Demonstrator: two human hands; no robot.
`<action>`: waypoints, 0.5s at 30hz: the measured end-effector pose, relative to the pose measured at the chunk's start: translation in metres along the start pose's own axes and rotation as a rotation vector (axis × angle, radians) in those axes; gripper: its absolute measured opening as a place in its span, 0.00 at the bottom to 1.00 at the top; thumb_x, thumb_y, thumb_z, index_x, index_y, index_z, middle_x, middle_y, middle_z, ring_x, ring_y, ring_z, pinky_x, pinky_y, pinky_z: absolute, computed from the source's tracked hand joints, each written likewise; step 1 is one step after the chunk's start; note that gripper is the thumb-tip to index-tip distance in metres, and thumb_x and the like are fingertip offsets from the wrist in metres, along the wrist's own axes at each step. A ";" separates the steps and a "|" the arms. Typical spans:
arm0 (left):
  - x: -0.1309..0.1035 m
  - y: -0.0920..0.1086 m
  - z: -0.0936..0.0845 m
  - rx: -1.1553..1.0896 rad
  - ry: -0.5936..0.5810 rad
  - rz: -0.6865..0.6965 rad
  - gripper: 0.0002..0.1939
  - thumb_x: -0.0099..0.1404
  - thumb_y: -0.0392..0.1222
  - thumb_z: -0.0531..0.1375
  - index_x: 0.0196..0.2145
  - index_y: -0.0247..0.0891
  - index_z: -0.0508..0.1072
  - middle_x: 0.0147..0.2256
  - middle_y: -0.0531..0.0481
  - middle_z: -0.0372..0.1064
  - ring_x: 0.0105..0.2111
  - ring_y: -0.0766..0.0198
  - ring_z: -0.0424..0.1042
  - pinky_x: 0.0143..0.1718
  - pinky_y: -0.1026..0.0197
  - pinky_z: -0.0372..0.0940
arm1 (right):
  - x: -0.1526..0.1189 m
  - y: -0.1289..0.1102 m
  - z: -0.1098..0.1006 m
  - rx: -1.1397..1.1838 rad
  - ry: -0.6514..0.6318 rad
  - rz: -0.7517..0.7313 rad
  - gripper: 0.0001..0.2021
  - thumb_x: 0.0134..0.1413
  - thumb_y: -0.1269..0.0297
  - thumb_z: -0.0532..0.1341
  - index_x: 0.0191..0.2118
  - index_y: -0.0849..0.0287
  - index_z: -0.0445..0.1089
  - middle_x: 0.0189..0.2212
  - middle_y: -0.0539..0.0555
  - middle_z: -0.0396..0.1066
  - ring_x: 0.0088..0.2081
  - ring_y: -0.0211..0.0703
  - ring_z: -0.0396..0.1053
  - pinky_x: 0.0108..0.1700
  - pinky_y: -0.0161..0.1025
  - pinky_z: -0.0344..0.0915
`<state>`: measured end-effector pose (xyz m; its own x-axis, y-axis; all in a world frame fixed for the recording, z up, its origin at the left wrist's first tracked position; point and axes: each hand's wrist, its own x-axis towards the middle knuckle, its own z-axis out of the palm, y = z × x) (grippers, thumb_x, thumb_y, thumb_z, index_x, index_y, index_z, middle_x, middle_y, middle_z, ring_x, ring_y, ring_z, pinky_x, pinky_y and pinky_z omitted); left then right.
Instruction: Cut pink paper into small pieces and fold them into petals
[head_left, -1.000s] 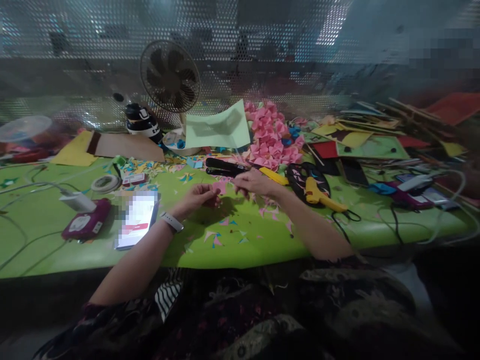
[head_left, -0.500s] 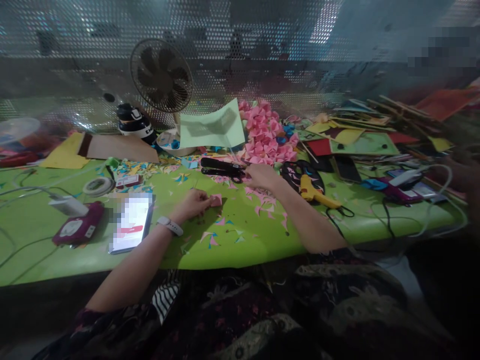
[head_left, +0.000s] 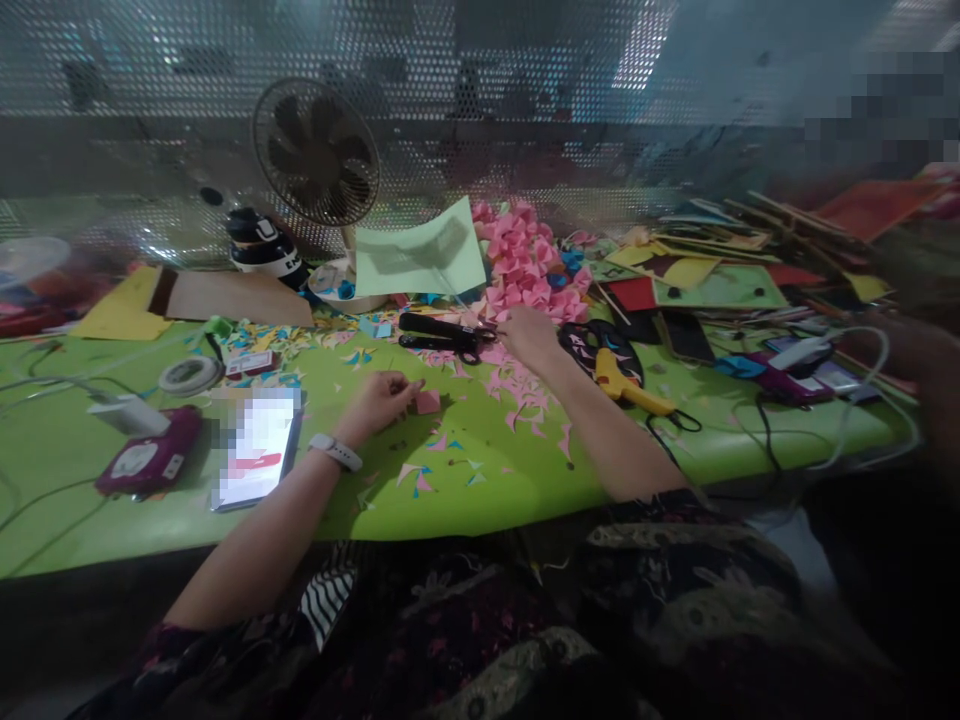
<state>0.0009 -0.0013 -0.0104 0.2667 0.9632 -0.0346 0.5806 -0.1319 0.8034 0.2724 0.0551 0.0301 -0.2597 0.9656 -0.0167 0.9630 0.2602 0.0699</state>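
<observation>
My left hand [head_left: 386,400], with a white watch on its wrist, is closed at the fingertips around the edge of a small pink paper piece [head_left: 427,402] just above the green table. My right hand [head_left: 517,335] reaches to the near side of the pink paper pile [head_left: 525,255], beside the handles of a black tool [head_left: 435,332]. Its fingertips are too small and dim to show what they hold, if anything. Pink scraps [head_left: 517,385] lie below that hand.
A phone [head_left: 259,450] lies left of my left forearm. A fan [head_left: 316,150] and a bottle [head_left: 262,250] stand behind. Right of my right hand are a yellow glue gun [head_left: 619,383] and stacked coloured sheets [head_left: 720,285]. Another person's arm [head_left: 915,350] is at far right.
The whole view has shifted slightly left. My right hand has moved a little up toward the pink pile, while my left hand stays by the small pink piece.
</observation>
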 end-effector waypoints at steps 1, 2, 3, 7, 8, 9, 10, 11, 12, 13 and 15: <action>0.000 0.000 0.000 0.020 -0.002 0.010 0.24 0.63 0.62 0.58 0.25 0.38 0.71 0.18 0.51 0.68 0.16 0.65 0.66 0.19 0.64 0.56 | -0.002 0.002 -0.001 0.038 0.006 -0.006 0.16 0.65 0.68 0.53 0.48 0.66 0.77 0.47 0.69 0.73 0.48 0.58 0.71 0.46 0.48 0.66; 0.000 0.000 0.001 0.038 -0.005 0.018 0.23 0.63 0.62 0.57 0.25 0.38 0.71 0.18 0.51 0.68 0.16 0.65 0.66 0.19 0.64 0.56 | -0.004 0.003 -0.002 0.078 -0.007 -0.015 0.14 0.64 0.66 0.56 0.46 0.64 0.78 0.45 0.66 0.74 0.45 0.54 0.72 0.44 0.44 0.66; 0.000 0.000 0.001 0.051 -0.007 0.024 0.23 0.63 0.61 0.57 0.25 0.38 0.71 0.18 0.51 0.68 0.16 0.65 0.65 0.19 0.64 0.55 | -0.005 0.004 -0.002 0.115 -0.038 -0.032 0.12 0.62 0.64 0.59 0.44 0.62 0.78 0.43 0.63 0.75 0.42 0.50 0.73 0.41 0.41 0.66; -0.001 0.001 0.001 0.034 0.008 0.040 0.24 0.63 0.63 0.57 0.25 0.38 0.71 0.19 0.51 0.69 0.16 0.66 0.64 0.19 0.64 0.55 | -0.002 0.003 0.004 0.121 -0.144 -0.097 0.15 0.54 0.64 0.65 0.48 0.63 0.75 0.44 0.62 0.75 0.41 0.49 0.73 0.35 0.38 0.64; -0.001 0.001 0.001 0.021 0.013 0.043 0.24 0.63 0.63 0.57 0.25 0.38 0.71 0.19 0.50 0.69 0.17 0.66 0.64 0.19 0.64 0.55 | 0.000 0.001 0.007 0.094 -0.124 -0.097 0.16 0.55 0.65 0.64 0.49 0.63 0.74 0.46 0.64 0.74 0.42 0.50 0.73 0.36 0.38 0.65; -0.001 0.001 0.000 0.007 0.017 0.044 0.24 0.63 0.63 0.58 0.25 0.38 0.72 0.19 0.50 0.69 0.17 0.66 0.65 0.19 0.64 0.55 | 0.002 0.000 0.009 0.064 -0.092 -0.099 0.15 0.56 0.68 0.62 0.50 0.64 0.73 0.47 0.65 0.74 0.44 0.51 0.72 0.37 0.39 0.65; -0.001 0.001 0.000 -0.005 0.021 0.045 0.24 0.63 0.63 0.58 0.25 0.38 0.72 0.19 0.50 0.69 0.17 0.66 0.65 0.19 0.65 0.56 | 0.005 -0.002 0.012 0.032 -0.059 -0.103 0.15 0.57 0.70 0.60 0.50 0.65 0.73 0.48 0.66 0.74 0.46 0.52 0.72 0.39 0.40 0.66; 0.000 0.001 0.000 -0.014 0.027 0.047 0.24 0.63 0.63 0.59 0.26 0.37 0.72 0.19 0.50 0.69 0.18 0.66 0.66 0.20 0.65 0.56 | 0.006 -0.003 0.014 0.007 -0.030 -0.111 0.15 0.58 0.73 0.58 0.50 0.65 0.73 0.49 0.66 0.73 0.47 0.52 0.72 0.41 0.40 0.66; 0.000 0.001 -0.001 -0.020 0.032 0.050 0.24 0.62 0.63 0.59 0.26 0.37 0.72 0.20 0.50 0.69 0.18 0.66 0.66 0.20 0.65 0.57 | 0.008 -0.004 0.015 -0.004 -0.010 -0.116 0.15 0.59 0.74 0.57 0.50 0.66 0.74 0.49 0.67 0.73 0.49 0.52 0.71 0.42 0.41 0.66; 0.000 0.000 -0.001 -0.025 0.038 0.053 0.24 0.62 0.63 0.59 0.26 0.37 0.72 0.20 0.50 0.70 0.19 0.66 0.67 0.21 0.65 0.57 | 0.008 -0.004 0.014 -0.001 -0.002 -0.116 0.15 0.59 0.75 0.56 0.50 0.66 0.74 0.49 0.67 0.73 0.49 0.52 0.71 0.43 0.41 0.66; 0.001 -0.001 -0.001 -0.024 0.046 0.061 0.25 0.62 0.64 0.59 0.26 0.37 0.72 0.20 0.50 0.70 0.19 0.66 0.67 0.21 0.65 0.57 | 0.006 -0.001 0.011 0.039 -0.016 -0.092 0.14 0.61 0.74 0.55 0.49 0.65 0.75 0.48 0.65 0.75 0.47 0.50 0.72 0.42 0.40 0.65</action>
<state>-0.0004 0.0001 -0.0102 0.2648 0.9634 0.0415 0.5453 -0.1851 0.8175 0.2703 0.0602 0.0190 -0.3466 0.9373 -0.0370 0.9372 0.3477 0.0281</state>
